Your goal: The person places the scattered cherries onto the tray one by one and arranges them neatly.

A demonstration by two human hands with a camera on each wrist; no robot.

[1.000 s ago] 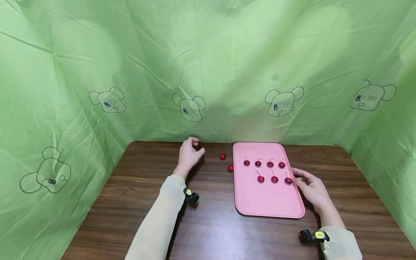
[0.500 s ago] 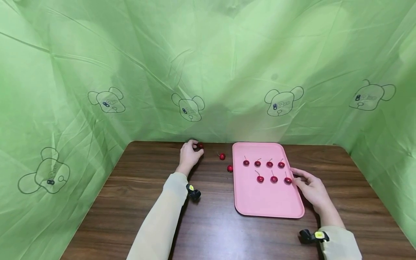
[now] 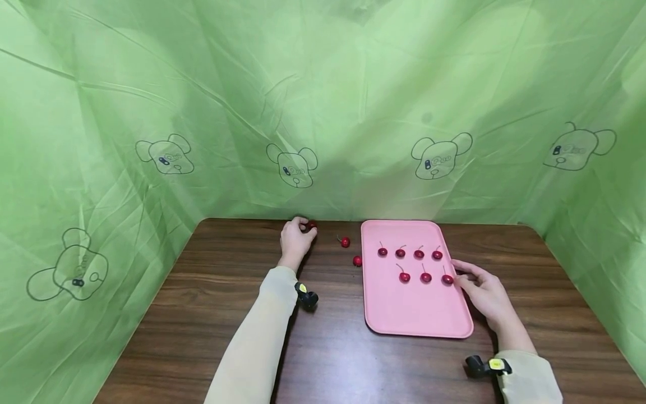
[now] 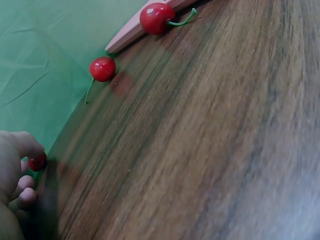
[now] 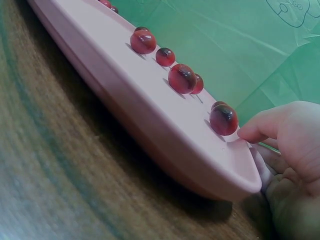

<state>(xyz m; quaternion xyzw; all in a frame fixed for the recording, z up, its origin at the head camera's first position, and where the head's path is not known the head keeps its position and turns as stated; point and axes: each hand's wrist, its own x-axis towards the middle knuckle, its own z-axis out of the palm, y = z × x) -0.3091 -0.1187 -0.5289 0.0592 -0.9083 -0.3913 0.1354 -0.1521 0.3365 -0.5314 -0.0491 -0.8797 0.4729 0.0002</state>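
Note:
At the table's far edge, my left hand [image 3: 295, 241] pinches a red cherry [image 4: 37, 162] between thumb and fingers, with part of the fruit hidden by them. My right hand [image 3: 487, 294] grips the right rim of a pink tray [image 3: 419, 314]; its thumb lies over the edge, close to a cherry [image 5: 223, 120], and the other fingers are along the outside. Several stemmed cherries stand on the tray in two rows. Between my left hand and the tray, one cherry [image 3: 345, 242] lies on the table, and another cherry [image 3: 357, 261] sits right by the tray's left rim.
The dark wood-grain table [image 3: 328, 348] runs back to a green cloth [image 3: 343, 101] printed with bear-like heads, which encloses the back and sides. The tray lies flat, right of the middle, with its far end near the cloth.
My left forearm has shifted slightly to the right, while the hand stays at the far edge around the cherry. The right hand and tray have not visibly moved.

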